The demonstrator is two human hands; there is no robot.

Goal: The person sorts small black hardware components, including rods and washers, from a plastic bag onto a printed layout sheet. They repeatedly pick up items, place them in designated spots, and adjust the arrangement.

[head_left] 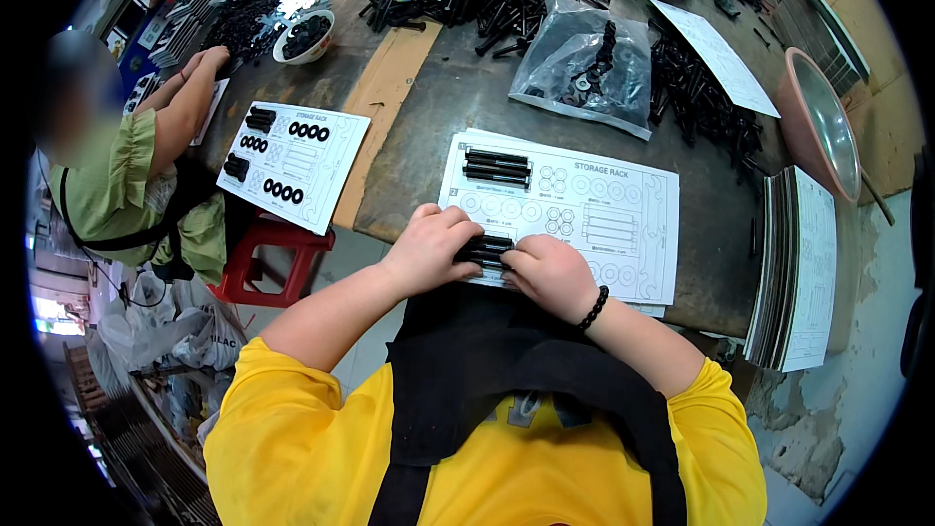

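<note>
At the near edge of the table (409, 161), the printed sheet (654, 197) is partly filled. The left hand (429, 245) and right hand (551, 275), fingers close together, pinch the lower bolts (491, 245) from both ends; beyond, washer and nut outlines (560, 221) are bare, and upper bolts (497, 167) lie by its far left corner.

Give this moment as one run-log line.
left hand: lower black bolts, left end | right hand: same bolts, right end | upper black bolts: untouched on white sheet
</note>
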